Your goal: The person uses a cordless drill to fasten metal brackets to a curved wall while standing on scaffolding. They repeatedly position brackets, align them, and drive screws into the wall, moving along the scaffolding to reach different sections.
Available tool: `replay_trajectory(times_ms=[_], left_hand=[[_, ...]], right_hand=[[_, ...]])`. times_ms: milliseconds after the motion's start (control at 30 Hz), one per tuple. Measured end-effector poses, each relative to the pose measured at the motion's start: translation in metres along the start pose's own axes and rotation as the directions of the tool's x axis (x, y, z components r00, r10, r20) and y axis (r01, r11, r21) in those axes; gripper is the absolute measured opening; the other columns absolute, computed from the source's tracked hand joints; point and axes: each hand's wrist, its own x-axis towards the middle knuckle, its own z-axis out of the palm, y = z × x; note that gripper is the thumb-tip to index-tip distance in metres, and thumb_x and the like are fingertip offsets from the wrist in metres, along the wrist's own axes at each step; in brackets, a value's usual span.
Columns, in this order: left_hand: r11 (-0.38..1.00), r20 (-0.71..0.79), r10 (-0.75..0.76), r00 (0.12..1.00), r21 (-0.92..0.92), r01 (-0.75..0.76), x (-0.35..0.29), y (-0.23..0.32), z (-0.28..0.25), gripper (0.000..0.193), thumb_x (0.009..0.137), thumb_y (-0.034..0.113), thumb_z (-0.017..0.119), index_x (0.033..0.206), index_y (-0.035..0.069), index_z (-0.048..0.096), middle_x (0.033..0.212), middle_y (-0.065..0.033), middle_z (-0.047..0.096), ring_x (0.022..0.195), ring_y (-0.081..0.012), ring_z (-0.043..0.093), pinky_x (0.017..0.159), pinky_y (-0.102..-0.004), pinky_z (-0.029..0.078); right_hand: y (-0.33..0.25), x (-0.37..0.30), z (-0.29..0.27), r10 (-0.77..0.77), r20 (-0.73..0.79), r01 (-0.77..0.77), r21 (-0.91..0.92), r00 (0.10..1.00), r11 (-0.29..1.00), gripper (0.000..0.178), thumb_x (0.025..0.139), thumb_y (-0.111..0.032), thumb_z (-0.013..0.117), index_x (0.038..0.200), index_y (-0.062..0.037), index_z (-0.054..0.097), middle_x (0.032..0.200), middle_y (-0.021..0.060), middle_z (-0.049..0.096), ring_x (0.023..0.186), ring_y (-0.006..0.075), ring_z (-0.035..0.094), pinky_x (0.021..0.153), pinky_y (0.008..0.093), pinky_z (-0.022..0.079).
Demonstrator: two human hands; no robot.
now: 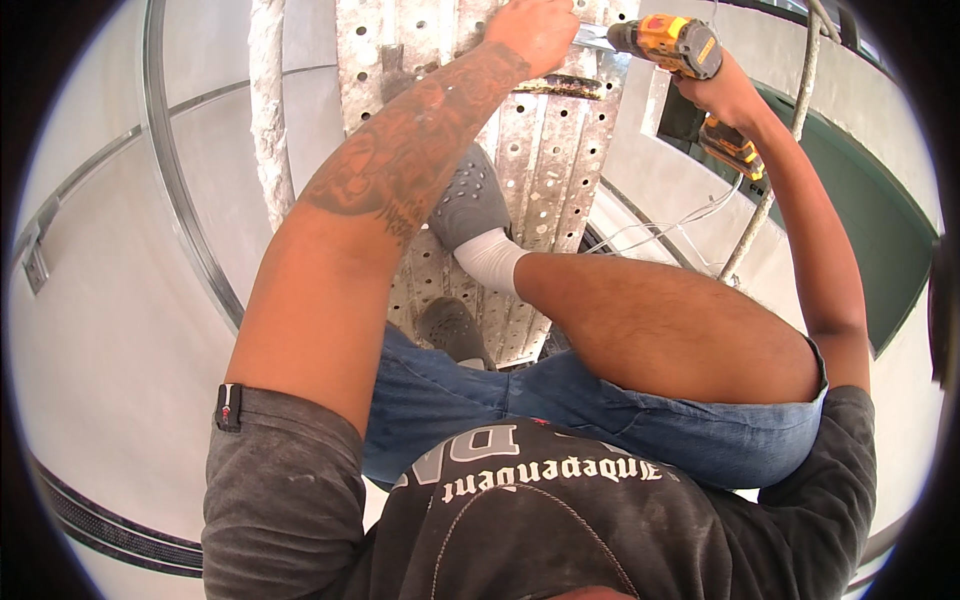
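- The right hand (728, 95) is wrapped around the handle of a yellow-and-black cordless drill (660, 42), its chuck facing the left hand.
- The left hand (535, 30) is closed, fingers curled; a thin, silvery metal piece (593, 40) shows between it and the chuck — whether held or fixed to the drill, I cannot tell.
- Below the left hand lies a paint-spattered, perforated metal plank (550, 150); a grey, studded shoe (472, 200) rests on it, nearer the body.
- Below the right hand hang thin white cables (690, 217).
- Progress, as I judge it: drill and left hand are already brought together — but no finished result shows, so work probably remains; how much is unclear.
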Motion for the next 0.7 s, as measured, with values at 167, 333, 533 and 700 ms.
replay_trajectory(times_ms=[167,333,533,700], left_hand=[[1.000,0.006,-0.029,1.000,-0.005,0.029,0.000,0.004,0.001,0.010,0.079,0.006,0.062,0.083,0.005,0.071,0.096,-0.0139,0.067,0.104,-0.0339,0.063,0.091,-0.0461,0.053],[1.000,-0.008,-0.014,1.000,0.020,0.015,0.003,0.001,0.003,0.011,0.079,0.006,0.061,0.083,0.005,0.071,0.095,-0.0145,0.067,0.104,-0.0338,0.064,0.091,-0.0459,0.053],[1.000,0.000,-0.011,1.000,0.025,0.011,0.005,0.001,0.003,0.011,0.079,0.005,0.061,0.081,0.004,0.071,0.095,-0.0150,0.067,0.102,-0.0340,0.064,0.090,-0.0453,0.054],[0.999,0.004,-0.010,1.000,0.039,0.010,0.003,0.002,0.001,0.011,0.078,0.005,0.061,0.081,0.005,0.072,0.095,-0.0148,0.067,0.102,-0.0337,0.064,0.089,-0.0448,0.054]], right_hand=[[0.002,-0.008,0.009,-0.135,-0.110,0.135,-0.010,0.985,0.991,0.031,0.086,-0.009,0.067,0.116,-0.0021,0.063,0.086,0.0003,0.063,0.072,0.0099,0.055,0.065,0.0291,0.049],[0.001,0.002,-0.004,0.120,0.056,-0.117,-0.047,0.991,0.992,0.034,0.085,-0.008,0.067,0.118,-0.0019,0.064,0.092,0.0031,0.064,0.079,0.0112,0.058,0.074,0.0292,0.051],[0.030,0.006,0.007,-0.217,-0.115,0.210,-0.074,0.969,0.975,0.036,0.086,-0.010,0.067,0.120,-0.0005,0.063,0.089,0.0018,0.066,0.076,0.0120,0.058,0.072,0.0307,0.052],[0.007,0.002,0.000,-0.022,-0.017,0.021,-0.072,1.000,0.997,0.036,0.086,-0.012,0.069,0.120,-0.0009,0.063,0.090,0.0018,0.065,0.078,0.0122,0.057,0.074,0.0305,0.051]])
